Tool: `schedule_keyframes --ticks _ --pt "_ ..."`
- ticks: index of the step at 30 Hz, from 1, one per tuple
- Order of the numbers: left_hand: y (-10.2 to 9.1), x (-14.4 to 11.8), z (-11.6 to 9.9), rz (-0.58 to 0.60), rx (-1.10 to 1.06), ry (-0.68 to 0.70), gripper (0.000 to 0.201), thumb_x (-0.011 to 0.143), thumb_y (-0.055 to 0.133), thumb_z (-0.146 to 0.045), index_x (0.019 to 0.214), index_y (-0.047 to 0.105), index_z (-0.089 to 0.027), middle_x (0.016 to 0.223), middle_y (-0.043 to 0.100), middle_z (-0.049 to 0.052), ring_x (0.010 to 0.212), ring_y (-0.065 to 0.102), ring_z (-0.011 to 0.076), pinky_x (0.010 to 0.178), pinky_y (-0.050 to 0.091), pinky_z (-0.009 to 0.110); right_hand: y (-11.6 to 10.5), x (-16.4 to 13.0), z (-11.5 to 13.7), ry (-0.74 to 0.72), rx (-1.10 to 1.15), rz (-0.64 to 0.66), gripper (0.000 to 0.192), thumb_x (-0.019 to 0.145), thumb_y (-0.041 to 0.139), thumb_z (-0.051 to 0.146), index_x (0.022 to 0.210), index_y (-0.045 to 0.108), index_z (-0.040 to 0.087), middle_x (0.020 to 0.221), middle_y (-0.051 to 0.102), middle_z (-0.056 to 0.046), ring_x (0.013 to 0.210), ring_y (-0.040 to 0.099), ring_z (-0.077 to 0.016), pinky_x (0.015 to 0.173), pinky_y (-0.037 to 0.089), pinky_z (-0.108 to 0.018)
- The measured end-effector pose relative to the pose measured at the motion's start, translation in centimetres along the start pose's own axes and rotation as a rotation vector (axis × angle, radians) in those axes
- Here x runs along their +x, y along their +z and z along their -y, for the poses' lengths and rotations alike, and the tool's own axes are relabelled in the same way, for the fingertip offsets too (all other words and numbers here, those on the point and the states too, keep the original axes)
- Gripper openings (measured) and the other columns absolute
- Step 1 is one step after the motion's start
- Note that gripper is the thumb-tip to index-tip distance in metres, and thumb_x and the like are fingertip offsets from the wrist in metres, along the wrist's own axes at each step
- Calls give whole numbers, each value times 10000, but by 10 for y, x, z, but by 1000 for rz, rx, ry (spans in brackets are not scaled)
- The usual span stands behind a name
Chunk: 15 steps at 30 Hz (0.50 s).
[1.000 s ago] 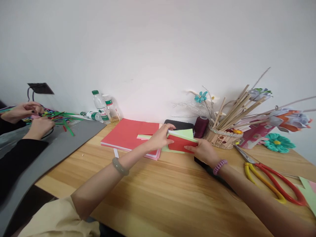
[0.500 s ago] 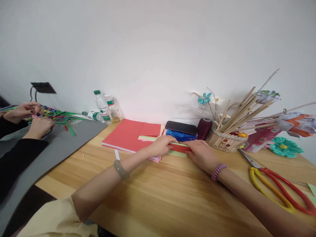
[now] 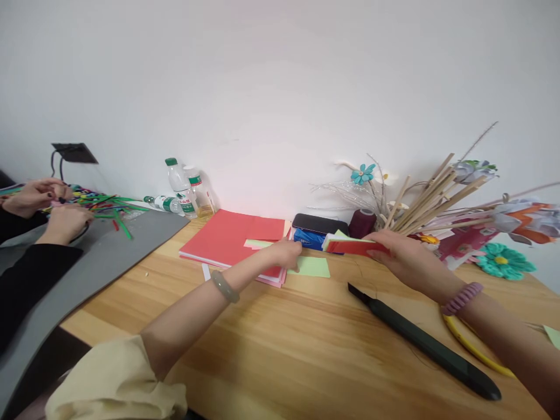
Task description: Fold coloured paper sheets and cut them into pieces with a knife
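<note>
Your right hand (image 3: 406, 259) has its thumb and fingers closed on a packet (image 3: 355, 247) of red, green and white paper, raised off the table, its free end pointing to nine o'clock; the slips in it can't be counted. Your left hand (image 3: 285, 255) has its fingers curled down at the near end of one green sheet (image 3: 312, 267), and you can't tell whether they pinch it or only touch it. That sheet lies flat, just past three o'clock from your left hand and at nine o'clock from your right. One red pile (image 3: 230, 233) sits at ten o'clock from your left hand, one blue pack (image 3: 307, 238) at two. From your right hand, one cutter (image 3: 424, 338) lies between five and six o'clock, and one spool (image 3: 361, 223) stands at ten. Three bottles (image 3: 178, 182) are by the wall, two upright, one lying.
</note>
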<state>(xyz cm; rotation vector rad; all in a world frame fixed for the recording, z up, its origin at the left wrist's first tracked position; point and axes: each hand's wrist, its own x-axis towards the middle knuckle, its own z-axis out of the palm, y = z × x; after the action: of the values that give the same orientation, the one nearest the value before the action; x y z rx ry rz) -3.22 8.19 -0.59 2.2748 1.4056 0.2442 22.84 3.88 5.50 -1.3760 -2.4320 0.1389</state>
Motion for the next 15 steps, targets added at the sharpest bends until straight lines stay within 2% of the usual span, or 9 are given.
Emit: schedule_keyframes --ticks 3,7,11,15 --pt "-6 3 -5 128 101 -6 283 890 528 -312 1126 535 -157 1132 552 77 959 574 201 806 494 390 5 -5 16 -99 76 182 198 832 433 262 883 621 230 896 643 -42 832 582 -197 726 445 -332" --pt "-13 -1 -15 194 221 -33 267 888 532 -309 1108 547 -160 1133 554 76 979 566 205 829 482 399 25 -6 44 -177 89 420 138 863 509 279 850 609 185 894 633 -17 804 581 -133 739 470 -326" --pt "-16 -2 -23 248 284 -74 280 885 537 -310 1120 538 -158 1130 553 78 973 570 204 817 487 395 45 1 56 -116 -5 480 210 877 501 340 994 593 192 1030 605 -47 862 578 -145 764 482 -358" --pt "-20 -1 -27 264 263 -70 292 889 529 -311 1135 529 -152 1131 551 79 956 575 202 801 496 392 48 7 55 -59 -76 478 281 864 521 346 1088 559 179 1090 583 -61 901 579 -167 767 487 -384"
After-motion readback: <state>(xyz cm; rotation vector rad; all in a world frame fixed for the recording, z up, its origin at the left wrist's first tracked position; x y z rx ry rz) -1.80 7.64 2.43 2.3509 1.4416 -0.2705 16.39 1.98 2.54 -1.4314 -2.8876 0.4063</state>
